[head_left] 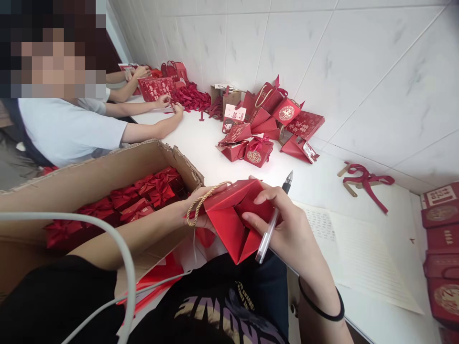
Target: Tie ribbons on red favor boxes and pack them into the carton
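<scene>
The left hand (207,220) is clamped on a red gift box (224,220) at frame centre. The right hand (287,215), fingers closed around a pen (267,239), touches its open flaps. Red cartons (287,113) on the worktop (195,138), upper centre, bear gold characters, too small to read. Paper (369,258), right: handwriting illegible. Cardboard box (93,177), left: contains ribboned red packages (159,191).

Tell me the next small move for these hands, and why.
Probably have the right hand press together the folded panels of the red box: a gap shows between them, its thumb reaches in there, and the left hand supports the box's opposite side.
</scene>
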